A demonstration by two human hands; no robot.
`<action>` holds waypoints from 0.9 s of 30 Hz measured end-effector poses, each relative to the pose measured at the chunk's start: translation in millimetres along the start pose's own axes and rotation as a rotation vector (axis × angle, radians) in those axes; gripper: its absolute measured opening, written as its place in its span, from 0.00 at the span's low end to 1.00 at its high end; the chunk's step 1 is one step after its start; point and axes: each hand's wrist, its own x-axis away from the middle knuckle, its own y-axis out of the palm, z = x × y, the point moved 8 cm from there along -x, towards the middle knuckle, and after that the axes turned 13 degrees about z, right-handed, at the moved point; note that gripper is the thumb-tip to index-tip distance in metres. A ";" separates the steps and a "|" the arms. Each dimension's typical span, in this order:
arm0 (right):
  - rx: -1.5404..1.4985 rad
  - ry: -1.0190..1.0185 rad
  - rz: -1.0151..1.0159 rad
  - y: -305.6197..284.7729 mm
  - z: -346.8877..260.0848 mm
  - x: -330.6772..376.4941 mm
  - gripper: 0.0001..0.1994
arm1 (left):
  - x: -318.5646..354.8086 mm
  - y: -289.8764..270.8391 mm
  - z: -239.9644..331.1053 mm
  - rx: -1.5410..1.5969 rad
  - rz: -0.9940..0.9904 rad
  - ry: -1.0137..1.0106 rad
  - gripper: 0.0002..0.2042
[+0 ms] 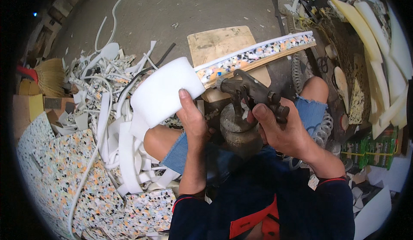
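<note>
My right hand [282, 126] is wrapped round the handle of a dark, worn spray gun [251, 89]. The gun's rounded metal cup [238, 130] hangs below it, and its nozzle points left. My left hand [192, 117] grips a white foam sheet [165, 89], thumb on top and fingers mostly hidden beneath. The foam lies at the left end of a long wooden board [275, 58] padded with speckled multicoloured foam [258, 55] and a thin white top layer. That board slants up to the right, just beyond the nozzle. Whether the foam sheet is fastened to it, I cannot tell.
White foam offcuts [127, 154] heap up on the left beside speckled foam sheets [73, 167]. A broom [49, 76] stands far left. Beyond the padded board lies a tan panel [219, 42]. Coiled hose [322, 130] and yellowish foam strips [365, 37] are on the right.
</note>
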 end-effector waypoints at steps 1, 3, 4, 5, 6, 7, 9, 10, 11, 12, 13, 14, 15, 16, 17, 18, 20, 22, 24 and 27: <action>-0.016 -0.016 0.016 -2.4 1.7 -0.5 0.18 | -0.8 -1.1 -0.6 0.007 -0.001 0.008 0.32; -0.003 0.012 0.031 -10.1 10.1 -1.1 0.20 | -2.2 -2.7 -1.3 0.027 0.002 0.024 0.32; 0.025 0.057 0.032 -15.7 16.3 -0.9 0.20 | -3.2 -3.6 -1.2 0.016 0.010 0.037 0.32; 0.052 0.103 0.032 -22.1 22.1 -0.5 0.20 | -3.5 -3.9 -0.7 0.005 0.018 0.049 0.32; 0.042 0.091 0.056 -28.3 23.0 -0.9 0.21 | -3.2 -4.1 0.4 -0.004 0.026 0.060 0.32; 0.033 0.078 0.080 -34.8 23.3 -1.6 0.21 | -2.8 -3.8 0.5 0.005 0.034 0.046 0.31; 0.035 0.078 0.121 -46.3 26.5 -2.6 0.22 | 0.0 -3.3 1.5 0.029 0.047 0.014 0.31; 0.045 0.091 0.141 -53.6 29.0 -2.5 0.23 | 1.5 -2.5 1.7 0.061 0.050 -0.013 0.31; 0.058 0.105 0.164 -61.4 31.8 -2.5 0.24 | 3.1 -1.8 1.8 0.060 0.054 -0.032 0.31; 0.070 0.114 0.178 -69.1 34.4 -3.3 0.24 | 4.2 -1.4 1.8 0.061 0.057 -0.051 0.31; 0.082 0.123 0.191 -76.8 37.2 -4.1 0.25 | 5.8 1.5 6.3 0.113 0.026 -0.021 0.31; 0.092 0.133 0.202 -84.1 40.3 -4.6 0.26 | 5.5 2.8 7.3 0.126 0.022 -0.017 0.31; 0.108 0.149 0.210 -91.8 43.8 -5.0 0.27 | 4.7 -0.2 2.8 0.087 0.074 -0.064 0.31; 0.124 0.163 0.215 -99.3 47.1 -5.5 0.27 | 4.2 -1.9 1.8 0.093 0.106 -0.069 0.31; 0.144 0.169 0.220 -105.9 49.8 -6.0 0.28 | 3.4 -3.1 0.8 0.120 0.133 -0.073 0.31; 0.129 0.177 0.249 -112.5 52.3 -6.4 0.28 | 3.1 -1.3 3.6 0.129 0.109 -0.033 0.32; 0.107 0.173 0.308 -124.7 55.0 -7.9 0.29 | 1.7 -1.6 1.0 0.103 0.121 -0.042 0.32; 0.085 0.175 0.338 -133.5 56.2 -9.2 0.30 | 0.6 -3.1 -1.4 0.113 0.136 -0.068 0.33; 0.114 0.123 0.356 -140.2 51.3 -10.8 0.29 | 1.2 -0.6 0.3 0.093 0.095 -0.040 0.33; 0.139 0.078 0.316 -141.5 44.5 -12.5 0.25 | 1.6 -1.2 1.6 0.086 0.091 -0.021 0.34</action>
